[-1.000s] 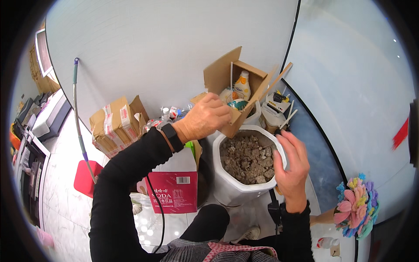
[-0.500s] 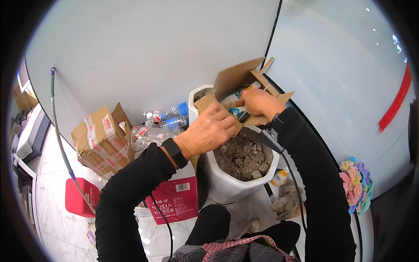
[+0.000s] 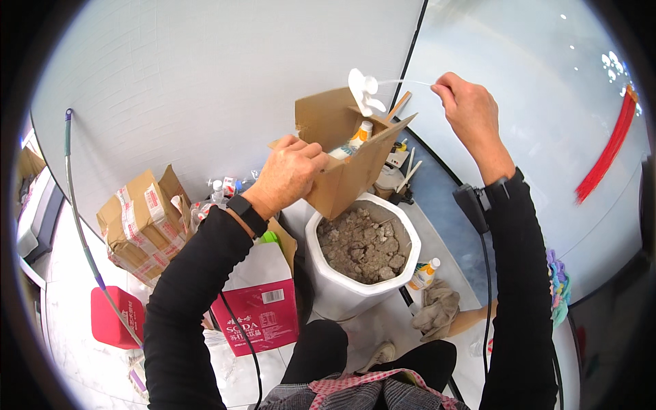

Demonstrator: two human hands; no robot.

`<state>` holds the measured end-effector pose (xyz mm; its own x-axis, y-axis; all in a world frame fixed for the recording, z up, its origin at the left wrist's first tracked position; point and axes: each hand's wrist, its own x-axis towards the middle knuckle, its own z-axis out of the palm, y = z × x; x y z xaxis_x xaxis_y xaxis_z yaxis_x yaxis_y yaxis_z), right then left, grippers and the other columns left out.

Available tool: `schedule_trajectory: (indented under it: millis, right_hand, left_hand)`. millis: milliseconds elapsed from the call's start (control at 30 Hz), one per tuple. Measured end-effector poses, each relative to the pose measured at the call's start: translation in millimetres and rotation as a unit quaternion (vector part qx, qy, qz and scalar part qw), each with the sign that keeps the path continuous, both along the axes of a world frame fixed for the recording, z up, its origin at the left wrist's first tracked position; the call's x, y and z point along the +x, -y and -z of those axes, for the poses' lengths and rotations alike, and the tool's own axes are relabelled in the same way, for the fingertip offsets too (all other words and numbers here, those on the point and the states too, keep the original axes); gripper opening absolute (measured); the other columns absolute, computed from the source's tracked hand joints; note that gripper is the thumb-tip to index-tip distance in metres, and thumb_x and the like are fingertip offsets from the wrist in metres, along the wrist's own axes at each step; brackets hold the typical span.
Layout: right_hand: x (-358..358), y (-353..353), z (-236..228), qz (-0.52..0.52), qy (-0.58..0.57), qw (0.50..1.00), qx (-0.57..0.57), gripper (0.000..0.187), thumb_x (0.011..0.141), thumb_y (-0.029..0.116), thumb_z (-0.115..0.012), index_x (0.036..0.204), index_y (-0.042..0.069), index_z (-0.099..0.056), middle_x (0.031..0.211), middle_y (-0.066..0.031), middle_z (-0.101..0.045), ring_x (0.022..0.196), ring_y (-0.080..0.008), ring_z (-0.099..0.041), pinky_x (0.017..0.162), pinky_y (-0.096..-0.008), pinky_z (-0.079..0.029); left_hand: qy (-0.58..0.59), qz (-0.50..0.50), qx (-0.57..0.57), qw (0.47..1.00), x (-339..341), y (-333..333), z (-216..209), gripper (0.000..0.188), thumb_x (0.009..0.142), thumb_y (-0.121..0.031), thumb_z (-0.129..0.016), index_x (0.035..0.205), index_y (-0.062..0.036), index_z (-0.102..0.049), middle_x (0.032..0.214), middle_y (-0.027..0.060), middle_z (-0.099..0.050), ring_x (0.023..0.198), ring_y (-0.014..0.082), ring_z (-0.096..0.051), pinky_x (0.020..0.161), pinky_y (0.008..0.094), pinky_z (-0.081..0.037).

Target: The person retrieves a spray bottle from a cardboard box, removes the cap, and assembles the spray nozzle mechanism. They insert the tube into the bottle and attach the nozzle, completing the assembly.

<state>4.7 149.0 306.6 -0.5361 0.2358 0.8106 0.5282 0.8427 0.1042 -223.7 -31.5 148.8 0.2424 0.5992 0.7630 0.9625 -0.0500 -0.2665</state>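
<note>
My left hand (image 3: 290, 171) grips the near-left edge of an opened cardboard box (image 3: 345, 179), which is tilted above the far side of a white octagonal planter (image 3: 321, 273). Inside the box stands a bottle (image 3: 359, 137) with a white cap and an orange-and-white wrap; the rest of the contents is mostly hidden. Raised to the right of the box, my right hand (image 3: 468, 106) pinches the end of a thin pale strand. At the strand's other end a white, lobed piece (image 3: 365, 92) hangs over the box's far flap; its kind is unclear. Dry clumped soil (image 3: 365, 246) fills the planter.
Left of the planter are a red-and-white carton (image 3: 263, 307), a taped cardboard box (image 3: 143, 222), a red bin (image 3: 117, 318) and a long pole (image 3: 83, 225). On the right lie a small bottle (image 3: 425, 273) and a grey cloth (image 3: 437, 311). A cable hangs from each wrist.
My right hand has come out of the box and up to the right, drawing out the white piece on its strand. The box, held by my left hand, is lifted and tilted more upright.
</note>
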Motion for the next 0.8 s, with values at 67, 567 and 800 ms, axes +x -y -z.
schedule_trajectory:
  millis: [67,567,800]
  right_hand:
    - [13,-1,7,-0.02,-0.062,0.998,0.001,0.022,0.097,0.025,-0.062,0.089,0.005,-0.069,0.065,-0.0103,-0.068,0.061,-0.0294,-0.066,0.058,-0.0384,-0.05]
    - [153,69,173,-0.168,-0.331,0.84,-0.396,0.012,0.102,0.01,-0.055,0.101,-0.001,-0.059,0.073,-0.0016,-0.066,0.056,-0.0014,-0.045,0.051,-0.02,-0.034]
    - [175,60,246,-0.116,-0.359,0.844,-0.382,0.007,0.101,0.006,-0.056,0.102,0.0,-0.058,0.072,-0.0021,-0.064,0.059,-0.0044,-0.051,0.055,-0.0219,-0.04]
  left_hand:
    - [0.017,-0.013,-0.004,1.0,-6,-6,-7,0.01,0.072,-0.007,-0.065,0.079,-0.0107,-0.06,0.08,0.0044,-0.059,0.079,0.0248,-0.064,0.077,0.038,-0.046]
    - [0.138,-0.203,-0.023,0.969,-81,-71,-26,0.017,0.089,-0.015,-0.062,0.101,-0.004,-0.058,0.099,0.0183,-0.068,0.093,0.0411,-0.065,0.082,0.0519,-0.051]
    - [0.129,-0.262,-0.053,0.955,-55,-71,-35,0.044,0.084,-0.016,-0.065,0.127,-0.0086,-0.056,0.119,0.0206,-0.06,0.113,0.0424,-0.056,0.088,0.0565,-0.05]
